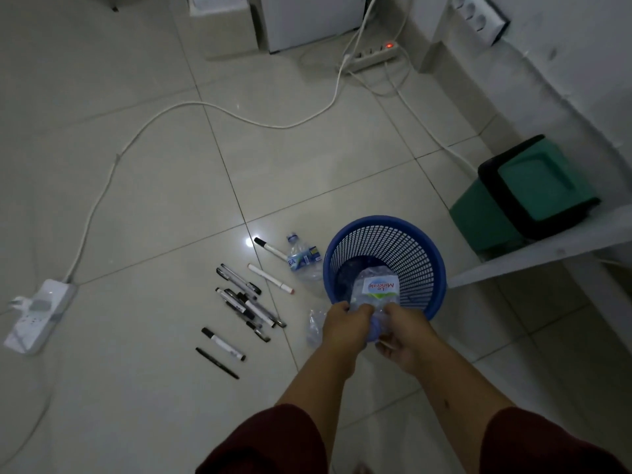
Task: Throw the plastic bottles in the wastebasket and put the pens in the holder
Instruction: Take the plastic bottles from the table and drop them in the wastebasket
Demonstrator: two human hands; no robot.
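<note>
Fingers [355,311] of left hand [343,325] and right hand [400,331] are gripping crumpled clear bottle [374,295] over near rim of blue mesh wastebasket [384,265] | label is reading "Le Minerale", inverted | second bottle [302,260] and pens [246,302] are lying on tiled floor [154,217] left of wastebasket

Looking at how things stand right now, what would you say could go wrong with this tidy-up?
The crushed bottle is held by both hands over the blue wastebasket's near rim, so it may drop outside. Another bottle and the pens lie close beside the basket, easy to kick. No pen holder is visible.
</note>
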